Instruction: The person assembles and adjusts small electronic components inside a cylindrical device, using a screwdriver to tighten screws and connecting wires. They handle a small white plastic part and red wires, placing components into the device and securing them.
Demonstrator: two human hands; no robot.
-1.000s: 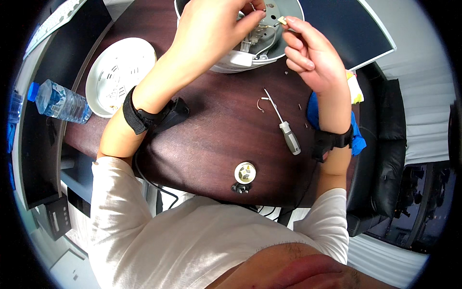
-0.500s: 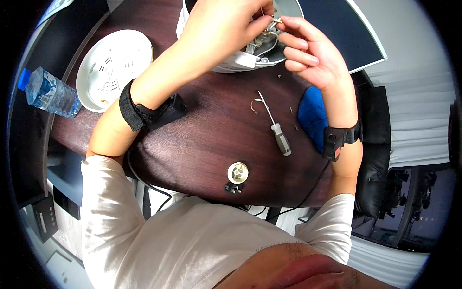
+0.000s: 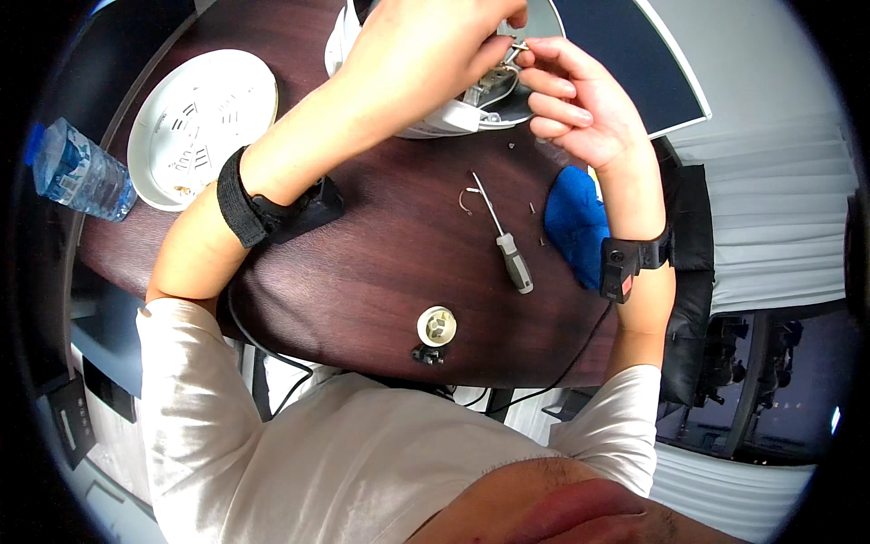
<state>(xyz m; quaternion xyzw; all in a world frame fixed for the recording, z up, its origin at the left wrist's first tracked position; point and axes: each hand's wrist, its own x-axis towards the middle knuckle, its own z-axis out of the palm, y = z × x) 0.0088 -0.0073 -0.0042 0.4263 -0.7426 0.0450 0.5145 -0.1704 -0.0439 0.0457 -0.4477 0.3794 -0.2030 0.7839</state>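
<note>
Now the right hand (image 3: pixel 594 113) has brought the small pale piece (image 3: pixel 519 47), pinched in its grip, close to the left hand (image 3: pixel 453 38) over the white housing (image 3: pixel 441 120); both seemingly work together there, though the left grip's hold is unclear.

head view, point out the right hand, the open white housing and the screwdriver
right hand (image 3: pixel 594 113): head view, on the palm
open white housing (image 3: pixel 544 20): head view, on its inner wall
screwdriver (image 3: pixel 514 261): head view, on the handle
</note>
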